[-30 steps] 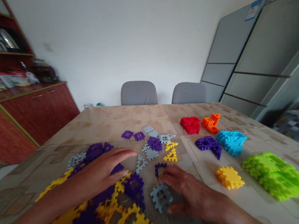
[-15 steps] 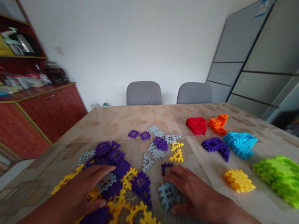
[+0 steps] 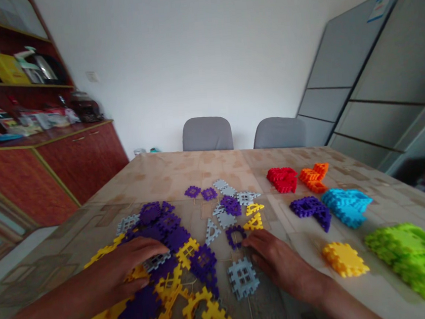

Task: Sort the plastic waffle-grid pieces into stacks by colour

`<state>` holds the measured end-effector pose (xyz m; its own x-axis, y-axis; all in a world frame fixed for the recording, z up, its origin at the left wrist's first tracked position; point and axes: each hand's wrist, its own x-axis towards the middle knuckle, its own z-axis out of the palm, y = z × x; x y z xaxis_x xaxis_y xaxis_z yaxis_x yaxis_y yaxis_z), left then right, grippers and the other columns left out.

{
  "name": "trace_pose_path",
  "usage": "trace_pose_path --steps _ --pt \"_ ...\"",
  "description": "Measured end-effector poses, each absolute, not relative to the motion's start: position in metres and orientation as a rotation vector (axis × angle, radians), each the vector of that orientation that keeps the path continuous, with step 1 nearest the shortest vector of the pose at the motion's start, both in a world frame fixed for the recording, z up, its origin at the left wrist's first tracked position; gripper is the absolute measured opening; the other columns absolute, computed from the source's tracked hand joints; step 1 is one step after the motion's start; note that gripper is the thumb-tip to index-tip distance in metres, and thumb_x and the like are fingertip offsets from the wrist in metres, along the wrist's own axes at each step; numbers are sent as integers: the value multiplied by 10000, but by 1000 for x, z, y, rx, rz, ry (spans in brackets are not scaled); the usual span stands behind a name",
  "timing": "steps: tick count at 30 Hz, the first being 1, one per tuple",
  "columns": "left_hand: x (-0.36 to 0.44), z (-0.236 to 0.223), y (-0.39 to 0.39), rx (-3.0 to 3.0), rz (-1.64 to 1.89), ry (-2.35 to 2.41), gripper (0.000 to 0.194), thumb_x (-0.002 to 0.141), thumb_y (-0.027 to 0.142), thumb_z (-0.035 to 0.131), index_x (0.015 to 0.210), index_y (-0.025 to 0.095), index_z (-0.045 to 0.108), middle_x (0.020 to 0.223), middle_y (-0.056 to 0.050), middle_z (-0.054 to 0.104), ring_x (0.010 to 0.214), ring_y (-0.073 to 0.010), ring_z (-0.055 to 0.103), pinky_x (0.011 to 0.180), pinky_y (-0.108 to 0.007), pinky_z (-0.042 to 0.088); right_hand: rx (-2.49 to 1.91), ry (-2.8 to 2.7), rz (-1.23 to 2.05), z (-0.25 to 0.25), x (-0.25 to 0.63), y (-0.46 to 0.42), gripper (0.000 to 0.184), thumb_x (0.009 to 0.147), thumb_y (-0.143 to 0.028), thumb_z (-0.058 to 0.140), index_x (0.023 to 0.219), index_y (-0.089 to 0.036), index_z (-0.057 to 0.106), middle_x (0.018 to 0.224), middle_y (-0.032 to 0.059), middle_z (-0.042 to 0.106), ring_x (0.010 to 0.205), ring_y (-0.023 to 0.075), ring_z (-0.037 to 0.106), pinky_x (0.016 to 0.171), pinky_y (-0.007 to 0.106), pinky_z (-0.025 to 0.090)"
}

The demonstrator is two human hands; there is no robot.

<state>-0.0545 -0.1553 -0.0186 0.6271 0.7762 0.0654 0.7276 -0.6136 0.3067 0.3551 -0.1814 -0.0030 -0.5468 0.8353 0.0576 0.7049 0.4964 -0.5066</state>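
My left hand (image 3: 135, 263) rests over a mixed pile of interlocking plastic tiles, thumb and fingers apart. A grey window tile (image 3: 157, 261) lies by its fingertips, partly hidden by them. In front of it are a flat purple tile (image 3: 177, 238) and yellow window tiles (image 3: 188, 252). My right hand (image 3: 275, 258) is open, its fingertips at the right edge of a purple square frame tile (image 3: 235, 237) lying on the table. Just left of my right thumb, a grey window tile (image 3: 243, 278) lies flat and uncovered.
Beyond the hands lie scattered grey, purple and yellow tiles (image 3: 254, 221). To the right stand stacks: red (image 3: 282, 179), orange (image 3: 314, 178), purple (image 3: 311, 210), blue (image 3: 346, 206), yellow (image 3: 344, 258) and green (image 3: 414, 258). Two grey chairs (image 3: 207, 134) are behind the table (image 3: 168, 169).
My right hand has come off the grey window tile and shifted forward to the purple frame's edge. My left hand stays over the pile, its fingers slightly lower over the grey tile there.
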Motion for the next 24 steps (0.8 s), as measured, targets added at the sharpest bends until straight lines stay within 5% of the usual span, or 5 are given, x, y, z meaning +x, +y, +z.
trace_pose_path --steps 7,15,20,24 --pt "-36 -1 -147 2637 413 1142 218 964 330 541 1109 347 704 1088 -7 738 999 -211 695 895 -252 529 -1423 -2419 565 0 361 -178 286 913 -127 479 1151 -189 625 1118 105 661 1054 232 621 936 368 498" --pt "62 41 -161 2500 431 858 341 1025 211 381 1214 341 633 1112 5 681 1048 -158 646 895 -230 497 -1535 -2364 524 -2 367 -173 217 918 -143 499 1048 -202 663 991 80 701 889 199 660 799 299 500" --pt "137 40 -155 2539 177 521 349 971 109 460 1193 275 671 1016 -41 700 970 -175 665 873 -258 504 -1535 -2326 521 4 371 -171 250 883 -88 500 1008 -190 691 997 85 733 917 200 687 807 295 495" --pt "160 31 -145 2618 177 470 378 895 94 569 1232 248 646 1114 -73 713 1092 -225 641 971 -327 488 -1526 -2311 525 4 378 -167 302 883 -85 484 1081 -190 686 1027 87 741 922 206 692 810 312 501"
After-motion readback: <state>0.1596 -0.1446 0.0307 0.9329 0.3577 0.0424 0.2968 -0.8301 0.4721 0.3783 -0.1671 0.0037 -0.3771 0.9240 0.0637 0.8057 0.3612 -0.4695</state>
